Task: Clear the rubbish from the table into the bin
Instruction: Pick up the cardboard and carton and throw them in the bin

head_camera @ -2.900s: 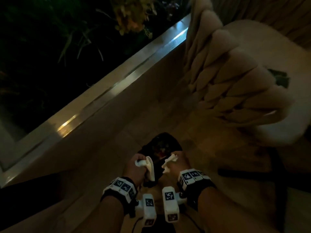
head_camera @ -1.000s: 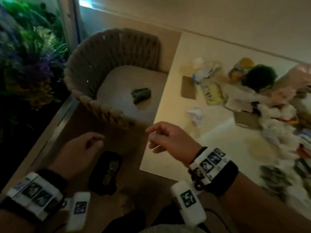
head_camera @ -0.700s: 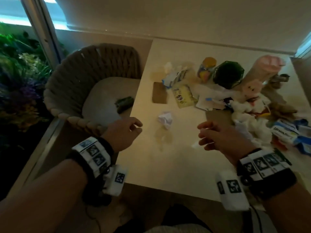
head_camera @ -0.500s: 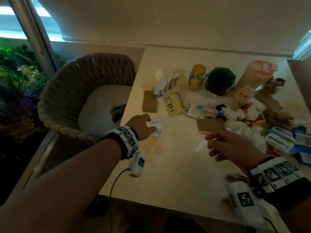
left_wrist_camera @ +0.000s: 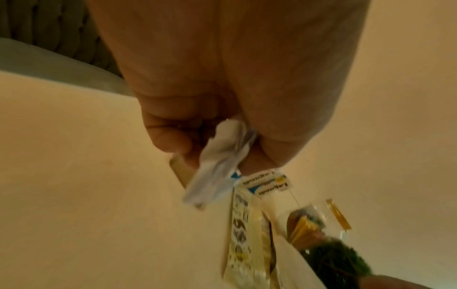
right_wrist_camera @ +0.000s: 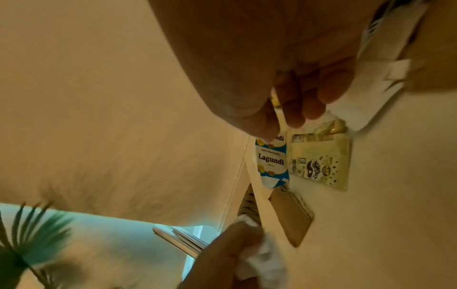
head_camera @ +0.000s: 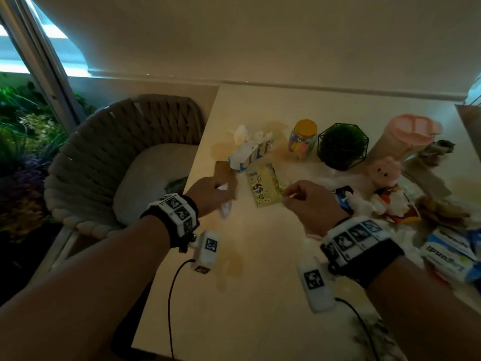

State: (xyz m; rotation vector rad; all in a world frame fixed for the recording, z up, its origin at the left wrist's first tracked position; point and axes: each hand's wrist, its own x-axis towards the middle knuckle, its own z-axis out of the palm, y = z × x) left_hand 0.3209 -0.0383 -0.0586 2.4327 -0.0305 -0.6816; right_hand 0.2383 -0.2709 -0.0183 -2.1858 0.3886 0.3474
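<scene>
My left hand (head_camera: pixel 209 196) grips a crumpled white paper (head_camera: pixel 226 207) just above the cream table (head_camera: pixel 260 295), near its left edge. The left wrist view shows the paper (left_wrist_camera: pixel 220 162) sticking out from between curled fingers. My right hand (head_camera: pixel 287 195) has its thumb and curled fingertips drawn close together at the right edge of a flat yellow packet (head_camera: pixel 264 188). The packet (right_wrist_camera: pixel 321 162) lies flat on the table, and whether the fingers hold it is unclear. No bin is in view.
Behind the packet stand a torn blue-and-white Lagundi box (head_camera: pixel 250 152), a brown card (head_camera: pixel 222 169), a yellow-lidded jar (head_camera: pixel 303 139) and a green plant in a wire pot (head_camera: pixel 342 145). Tissues, a plush toy (head_camera: pixel 385 170) and medicine boxes (head_camera: pixel 453 251) crowd the right. A woven chair (head_camera: pixel 117 152) stands left.
The view swung up from the floor bin to the table. My left hand reached out and picked up the crumpled paper. My right hand moved forward to the yellow packet.
</scene>
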